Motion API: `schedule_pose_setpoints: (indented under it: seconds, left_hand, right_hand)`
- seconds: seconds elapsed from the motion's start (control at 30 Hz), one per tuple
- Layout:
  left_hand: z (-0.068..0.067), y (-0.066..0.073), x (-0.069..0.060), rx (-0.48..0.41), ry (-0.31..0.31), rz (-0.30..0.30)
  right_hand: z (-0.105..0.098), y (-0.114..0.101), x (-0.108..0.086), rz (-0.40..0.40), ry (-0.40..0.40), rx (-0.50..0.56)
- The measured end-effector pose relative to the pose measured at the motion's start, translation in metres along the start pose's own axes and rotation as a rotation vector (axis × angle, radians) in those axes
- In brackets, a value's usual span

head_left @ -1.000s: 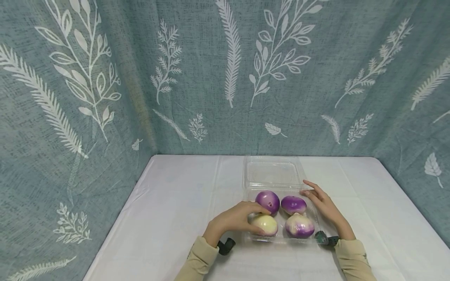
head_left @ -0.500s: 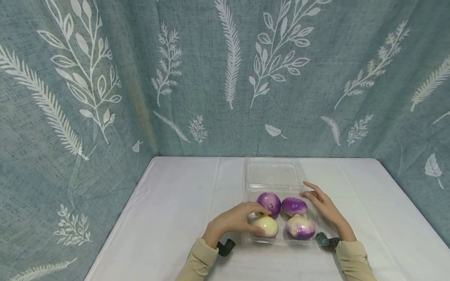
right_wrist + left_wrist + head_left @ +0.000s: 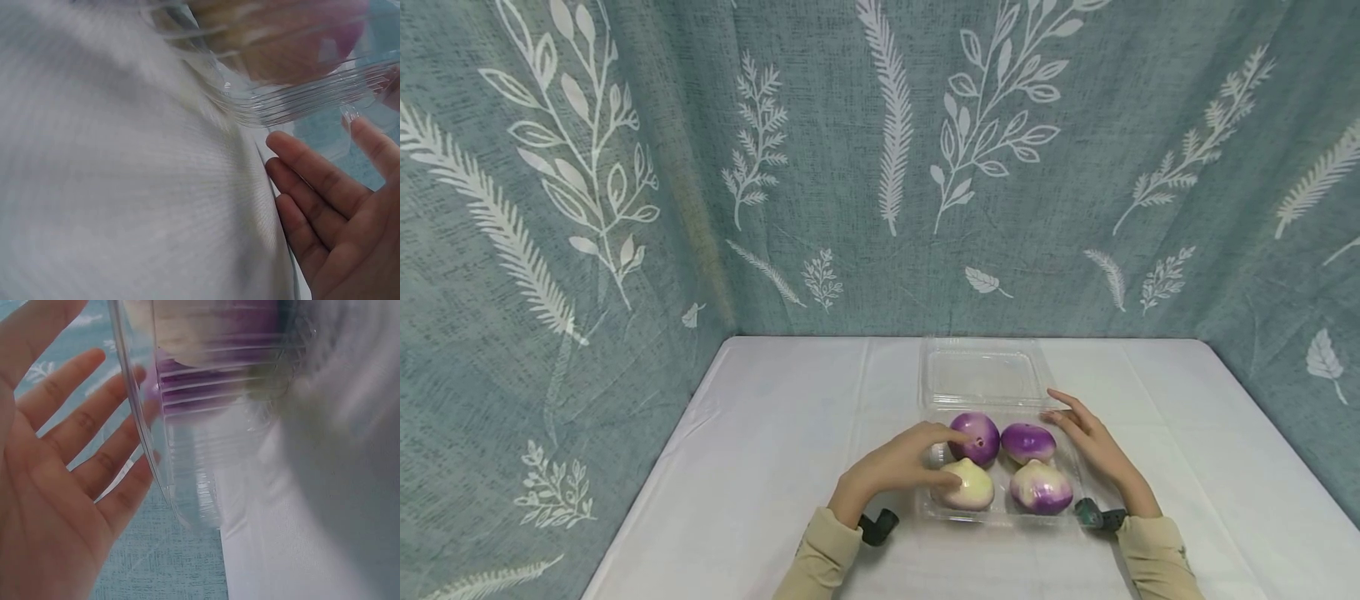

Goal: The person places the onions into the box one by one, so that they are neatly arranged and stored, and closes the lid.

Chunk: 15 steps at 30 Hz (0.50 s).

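Observation:
Purple-and-white turnips sit in the base of an open clear plastic clamshell box. At the front left is a pale turnip, with a purple turnip behind it. On the right, a flatter purple turnip lies behind a white-topped one. My left hand is over the box's left side, fingers spread, its thumb in front of the pale turnip; whether it touches is unclear. Beside the right wall, my right hand has its fingers extended near the box's back right corner.
The box's clear lid lies folded back flat behind the base. A white cloth covers the table. A teal leaf-patterned curtain hangs along the back and sides. Dark wrist cameras are by both wrists.
My left hand has loosened from around the pale turnip and drawn back slightly up and left, showing more of it. My right hand stays where it was.

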State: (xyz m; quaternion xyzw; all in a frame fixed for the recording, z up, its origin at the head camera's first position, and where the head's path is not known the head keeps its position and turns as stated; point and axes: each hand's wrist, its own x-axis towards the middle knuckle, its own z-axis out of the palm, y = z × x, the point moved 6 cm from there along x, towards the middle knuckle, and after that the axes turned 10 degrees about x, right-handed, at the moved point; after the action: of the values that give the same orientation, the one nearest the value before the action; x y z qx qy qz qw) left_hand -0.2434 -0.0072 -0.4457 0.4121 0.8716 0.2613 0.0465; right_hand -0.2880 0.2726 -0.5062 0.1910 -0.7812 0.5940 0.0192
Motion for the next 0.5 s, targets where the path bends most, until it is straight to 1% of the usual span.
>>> schedule_pose_setpoints:
  seconds: [0.13,0.27,0.4,0.5]
  left_hand:
    - [-0.0026,-0.0012,-0.0001,-0.008,0.017,0.014]
    - [-0.0045,-0.0044,-0.0002,-0.003,0.035,0.004]
    - [-0.0073,-0.007,-0.0005,0.006,0.06,-0.004]
    - [-0.0089,-0.0094,-0.0004,-0.006,0.073,-0.011]
  right_hand:
    - [0.0002,-0.0012,0.0002,0.005,-0.002,0.011]
    - [0.0003,-0.0015,0.0001,0.011,-0.004,0.013]
    - [0.0003,-0.0009,0.0002,0.0,-0.006,0.024]
    - [0.0,-0.0001,0.0003,-0.01,-0.001,0.03]
